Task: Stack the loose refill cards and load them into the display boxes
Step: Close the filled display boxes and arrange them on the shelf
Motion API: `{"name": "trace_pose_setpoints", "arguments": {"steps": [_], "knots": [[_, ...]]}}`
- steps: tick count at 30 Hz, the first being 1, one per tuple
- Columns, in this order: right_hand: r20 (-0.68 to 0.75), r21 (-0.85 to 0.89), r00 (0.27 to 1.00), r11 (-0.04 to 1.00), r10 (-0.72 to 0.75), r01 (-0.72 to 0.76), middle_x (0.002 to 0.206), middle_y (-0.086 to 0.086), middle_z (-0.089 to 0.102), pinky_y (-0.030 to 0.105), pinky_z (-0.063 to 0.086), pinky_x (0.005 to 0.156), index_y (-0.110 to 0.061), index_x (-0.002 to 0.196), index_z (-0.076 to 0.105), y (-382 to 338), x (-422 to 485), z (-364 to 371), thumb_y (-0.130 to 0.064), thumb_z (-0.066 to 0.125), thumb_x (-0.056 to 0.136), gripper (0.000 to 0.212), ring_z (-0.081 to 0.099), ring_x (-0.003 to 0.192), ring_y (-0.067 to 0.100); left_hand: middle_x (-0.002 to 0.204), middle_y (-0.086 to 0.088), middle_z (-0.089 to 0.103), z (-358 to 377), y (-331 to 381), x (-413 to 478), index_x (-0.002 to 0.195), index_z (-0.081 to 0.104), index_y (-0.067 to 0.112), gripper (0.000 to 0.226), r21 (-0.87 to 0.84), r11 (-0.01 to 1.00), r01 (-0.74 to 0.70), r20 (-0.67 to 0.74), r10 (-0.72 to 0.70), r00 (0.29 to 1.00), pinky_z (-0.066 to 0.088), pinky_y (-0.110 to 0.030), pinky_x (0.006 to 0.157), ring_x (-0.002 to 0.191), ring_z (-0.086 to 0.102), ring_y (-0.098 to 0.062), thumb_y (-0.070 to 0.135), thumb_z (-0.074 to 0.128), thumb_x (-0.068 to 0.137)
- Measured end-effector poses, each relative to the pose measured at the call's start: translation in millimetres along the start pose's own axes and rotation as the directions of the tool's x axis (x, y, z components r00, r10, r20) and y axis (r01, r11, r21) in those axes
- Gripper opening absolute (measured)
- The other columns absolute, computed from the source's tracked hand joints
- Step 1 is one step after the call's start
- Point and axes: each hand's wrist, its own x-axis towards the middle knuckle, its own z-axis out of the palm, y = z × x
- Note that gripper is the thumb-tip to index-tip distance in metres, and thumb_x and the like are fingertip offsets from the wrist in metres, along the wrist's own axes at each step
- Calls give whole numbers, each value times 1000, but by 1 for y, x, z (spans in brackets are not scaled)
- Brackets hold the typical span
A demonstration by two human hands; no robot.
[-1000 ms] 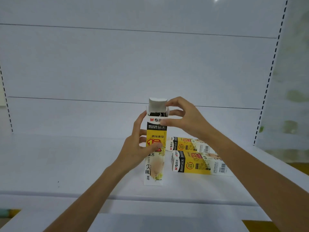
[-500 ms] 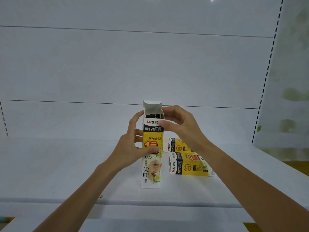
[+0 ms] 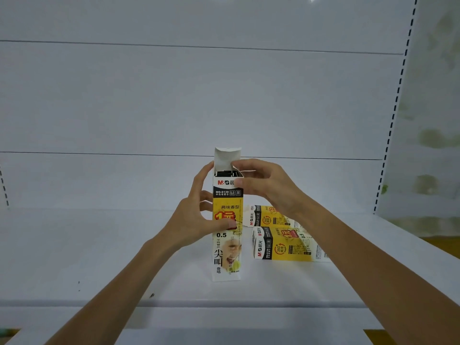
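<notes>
On shelf (image 3: 74,245), upright box (image 3: 227,252), both hands gripping

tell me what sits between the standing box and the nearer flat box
Nothing: in the head view bare white shelf separates the standing box from the nearer flat box.

upright box (image 3: 227,247) on shelf (image 3: 74,257) | two flat boxes (image 3: 286,244) right

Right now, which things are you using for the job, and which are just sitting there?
In use: the upright box, top flap open, held by left hand and right hand.

Just sitting: two boxes lying flat behind it, near one, far one, on the white shelf.
</notes>
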Motion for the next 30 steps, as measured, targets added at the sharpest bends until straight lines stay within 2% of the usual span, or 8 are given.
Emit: {"name": "trace_pose_setpoints", "arguments": {"steps": [4,7,11,14,17,19,26,30], "knots": [[-10,-2,1000,1000,5,-5,110,9,68,39,51,93,-14,112,63,3,2,3,-8,66,81,32,65,102,22,99,19,56,0,1,-2,115,7,68,94,1,1000,-2,-1,2,1000,54,-18,64,86,63,-2,42,75,55],[10,0,1000,1000,9,-9,109,6,67,34,53,90,-18,112,59,1,3,5,-7,64,83,31,65,101,18,104,15,57,1,0,-2,116,11,65,91,-2,1000,-16,14,16,1000,56,-25,71,92,64,-8,44,73,53],[21,24,1000,1000,8,-9,115,8,64,36,52,92,-17,126,52,3,3,7,-9,62,85,43,63,105,19,99,25,53,0,-2,-1,115,15,64,87,23,1000,-15,21,14,1000,53,-14,60,84,62,2,35,78,64],[-14,2,999,999,-37,37,122,9,60,37,52,92,-29,133,48,8,2,9,-21,67,82,55,58,113,19,97,25,53,-1,-3,1,114,14,65,87,45,999,-20,17,19,1000,50,-11,56,82,62,2,32,79,67],[-4,-14,999,998,-54,54,120,13,61,35,51,93,-26,121,59,9,-3,8,-18,62,86,36,60,110,19,96,27,52,0,-1,1,113,17,61,82,52,998,-19,12,18,1000,49,-10,54,79,60,2,29,78,69],[-1,-37,999,998,-54,53,118,9,62,37,50,95,-24,113,65,7,-5,9,-17,58,89,26,61,108,18,94,28,49,1,1,2,111,20,59,78,68,997,-24,15,23,1000,48,-8,52,77,58,3,27,78,70],[-69,-165,985,976,-158,145,125,-10,58,42,44,100,-25,103,71,3,-4,15,-26,57,90,19,55,116,12,99,26,54,4,-2,-3,116,8,65,85,15,1000,-15,1,15,1000,48,-9,60,86,61,2,33,73,72],[-170,-185,958,962,-231,199,108,0,69,46,49,94,-14,102,70,4,-5,18,-19,64,86,17,63,104,16,98,24,58,5,-2,-6,121,7,64,83,-35,999,9,-11,-9,1000,48,-6,57,83,62,7,41,68,70]]}}
